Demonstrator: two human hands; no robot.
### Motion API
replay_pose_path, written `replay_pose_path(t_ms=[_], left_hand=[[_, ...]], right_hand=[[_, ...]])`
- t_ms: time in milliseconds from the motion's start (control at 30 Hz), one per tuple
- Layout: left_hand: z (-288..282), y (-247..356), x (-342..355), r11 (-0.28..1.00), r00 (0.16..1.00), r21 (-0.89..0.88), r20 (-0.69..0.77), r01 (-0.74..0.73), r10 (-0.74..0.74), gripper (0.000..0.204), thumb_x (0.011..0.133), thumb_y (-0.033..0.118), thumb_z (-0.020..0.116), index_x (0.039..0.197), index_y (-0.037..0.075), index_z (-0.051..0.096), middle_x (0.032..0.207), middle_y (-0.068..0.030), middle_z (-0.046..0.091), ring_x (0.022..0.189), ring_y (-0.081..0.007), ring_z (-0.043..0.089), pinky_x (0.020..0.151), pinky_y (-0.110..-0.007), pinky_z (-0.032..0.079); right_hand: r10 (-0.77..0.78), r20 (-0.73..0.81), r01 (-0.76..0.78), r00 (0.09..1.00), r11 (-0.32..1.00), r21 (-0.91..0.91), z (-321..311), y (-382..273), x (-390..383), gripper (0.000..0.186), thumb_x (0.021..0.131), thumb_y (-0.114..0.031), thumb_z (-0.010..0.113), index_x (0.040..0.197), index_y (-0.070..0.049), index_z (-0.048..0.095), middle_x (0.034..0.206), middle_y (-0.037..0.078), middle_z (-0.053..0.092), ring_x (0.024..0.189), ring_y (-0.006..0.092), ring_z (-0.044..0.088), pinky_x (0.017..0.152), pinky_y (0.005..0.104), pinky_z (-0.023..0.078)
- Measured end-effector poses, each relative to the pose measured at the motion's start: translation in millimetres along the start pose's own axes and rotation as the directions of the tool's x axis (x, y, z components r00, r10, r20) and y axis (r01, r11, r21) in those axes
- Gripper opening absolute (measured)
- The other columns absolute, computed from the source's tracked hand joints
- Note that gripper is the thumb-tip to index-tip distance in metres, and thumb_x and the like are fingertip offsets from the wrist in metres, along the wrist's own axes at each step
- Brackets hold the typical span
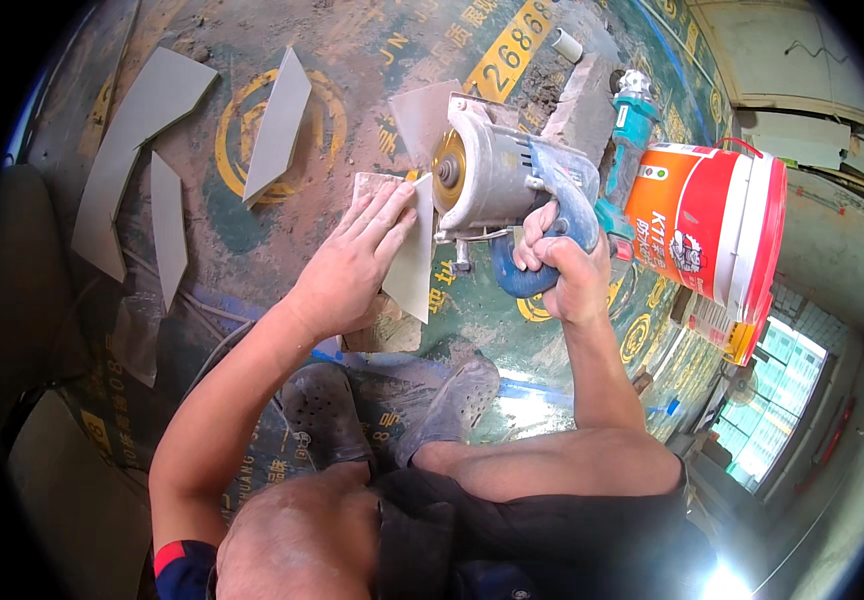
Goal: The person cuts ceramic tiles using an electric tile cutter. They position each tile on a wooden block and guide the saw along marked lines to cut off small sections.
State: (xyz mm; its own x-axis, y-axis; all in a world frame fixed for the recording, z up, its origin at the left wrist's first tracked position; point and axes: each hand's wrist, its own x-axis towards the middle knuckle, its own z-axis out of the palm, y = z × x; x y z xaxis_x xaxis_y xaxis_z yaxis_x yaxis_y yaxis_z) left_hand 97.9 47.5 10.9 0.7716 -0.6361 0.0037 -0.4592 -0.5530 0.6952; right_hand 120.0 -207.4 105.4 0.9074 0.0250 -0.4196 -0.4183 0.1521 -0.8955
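Dusty green sheeting (367, 60) covers the floor in the head view, so let's use the saw (492, 165) as landmark. Just left of it lies a pale tile piece (414, 268), pointed end toward the person, long axis running roughly alongside the blade (449, 170). Left hand (354, 255) is nearer that piece: laid flat on top, fingers straight and mostly close together. Right hand (574, 265) has its fingers curled around the saw's blue handle (569, 190). Key bit: tile edge sits right beside the blade; can't tell if they touch. Orange-and-white bucket (702, 225) is right of the saw.
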Motion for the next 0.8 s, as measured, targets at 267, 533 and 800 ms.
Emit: replay_pose_path(t_ms=[267,533,800], left_hand=[[2.8,-0.9,-0.7,1.000,1.000,0.028,-0.009,-0.002,0.003,0.099,0.058,0.004,0.078,0.148,-0.004,0.038,0.162,-0.0211,0.024,0.153,-0.0363,0.020,0.125,-0.047,0.021],[2.2,-0.4,-1.1,1.000,1.000,0.002,-0.020,0.000,0.000,0.098,0.058,0.005,0.079,0.147,-0.004,0.039,0.162,-0.0207,0.025,0.152,-0.0358,0.021,0.126,-0.048,0.020],[6.5,-4.2,-4.7,1.000,1.000,0.015,-0.020,0.003,-0.003,0.098,0.057,0.004,0.081,0.145,-0.004,0.040,0.161,-0.0206,0.027,0.152,-0.0356,0.021,0.126,-0.048,0.020]], right_hand=[[0.008,0.011,-0.008,1.000,1.000,-0.005,0.3,0.5,-2.6,0.018,0.073,0.000,0.056,0.090,-0.003,0.053,0.078,0.008,0.053,0.061,0.0149,0.050,0.062,0.0336,0.046],[0.021,-0.012,-0.021,1.000,1.000,0.014,3.6,-1.5,-5.9,0.018,0.073,0.002,0.056,0.090,-0.003,0.053,0.078,0.006,0.053,0.061,0.0141,0.050,0.061,0.0330,0.046],[0.049,-0.002,-0.049,0.999,0.998,0.028,1.5,0.2,-10.0,0.018,0.073,0.002,0.055,0.091,-0.003,0.053,0.079,0.008,0.054,0.062,0.0147,0.050,0.062,0.0333,0.046]])
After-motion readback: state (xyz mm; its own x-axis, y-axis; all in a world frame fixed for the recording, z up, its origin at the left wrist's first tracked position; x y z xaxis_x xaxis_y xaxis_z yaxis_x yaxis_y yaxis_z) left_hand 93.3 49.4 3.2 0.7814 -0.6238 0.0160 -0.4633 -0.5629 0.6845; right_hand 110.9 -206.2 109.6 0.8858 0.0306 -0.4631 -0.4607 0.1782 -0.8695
